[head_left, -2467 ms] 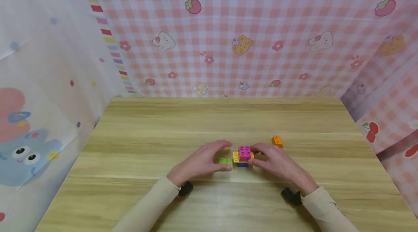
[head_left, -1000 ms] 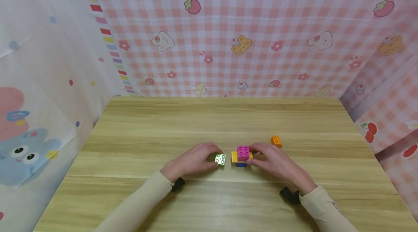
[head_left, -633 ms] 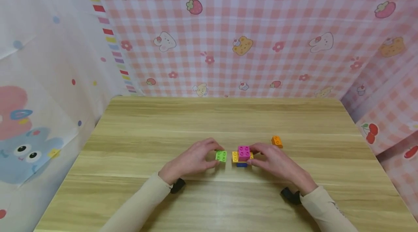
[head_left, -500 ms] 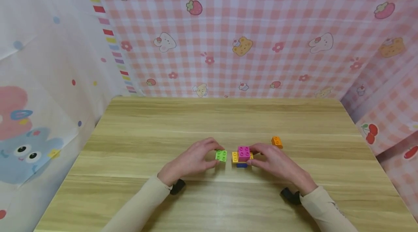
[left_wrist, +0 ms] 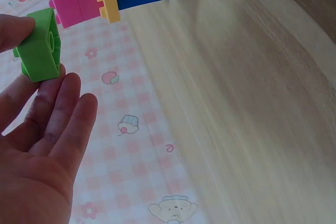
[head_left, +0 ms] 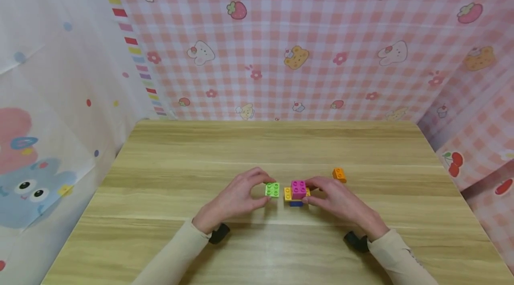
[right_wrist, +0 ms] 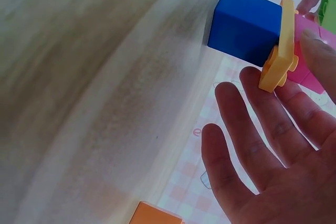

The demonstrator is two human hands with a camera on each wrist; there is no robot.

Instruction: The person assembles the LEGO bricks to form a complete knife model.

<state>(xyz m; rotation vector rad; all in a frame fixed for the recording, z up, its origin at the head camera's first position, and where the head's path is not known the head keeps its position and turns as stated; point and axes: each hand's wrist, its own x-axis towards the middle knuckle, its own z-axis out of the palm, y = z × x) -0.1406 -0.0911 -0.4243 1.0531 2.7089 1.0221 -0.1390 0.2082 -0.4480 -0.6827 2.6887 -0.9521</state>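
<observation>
My left hand [head_left: 238, 196] pinches a light green 2x2 toy building brick [head_left: 272, 190] between thumb and fingertips, studs facing up, seemingly just off the table. To its right, a small stack rests on the table: a blue brick [right_wrist: 244, 24] at the bottom, a yellow plate [head_left: 288, 193] across it and pink brick [head_left: 298, 189] on top. A seam runs through the pink part [left_wrist: 79, 1] in the left wrist view. My right hand [head_left: 339, 196] grips the stack's right side, with the thumb on the pink part. A narrow gap separates the green brick from the stack.
An orange brick [head_left: 339, 175] lies on the wooden table [head_left: 257, 142] behind the right hand. Patterned cloth [head_left: 241, 53] hangs along the back and both sides. A black strap-like piece [head_left: 218, 233] sits at each wrist.
The left hand closed on the green brick, which stood on the table, tilted it briefly and turned it studs-up. It has since risen slightly. The right hand and stack stayed put.
</observation>
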